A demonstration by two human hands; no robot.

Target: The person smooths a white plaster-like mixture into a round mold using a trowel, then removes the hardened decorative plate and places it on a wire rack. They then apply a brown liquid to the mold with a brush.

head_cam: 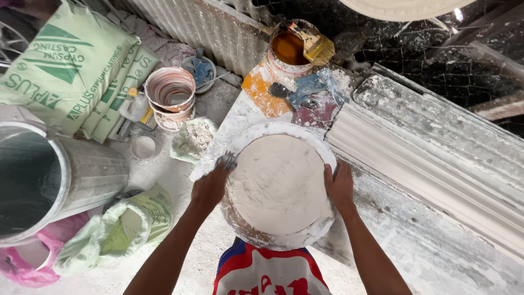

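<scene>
A round mould (278, 183) filled with white plaster rests on the corner of a plaster-splashed worktable (415, 240). My left hand (210, 186) is at its left rim and holds a small grey tool (225, 160) whose tip touches the wet plaster. My right hand (339, 186) grips the mould's right rim, fingers curled over the edge.
A can of orange liquid (289, 49) with a brush (314, 46) stands at the table's far end beside a scraper (305, 90). A long white cornice moulding (426, 164) lies to the right. On the floor are green plaster sacks (71, 65), stacked buckets (170, 93) and a metal bin (49, 180).
</scene>
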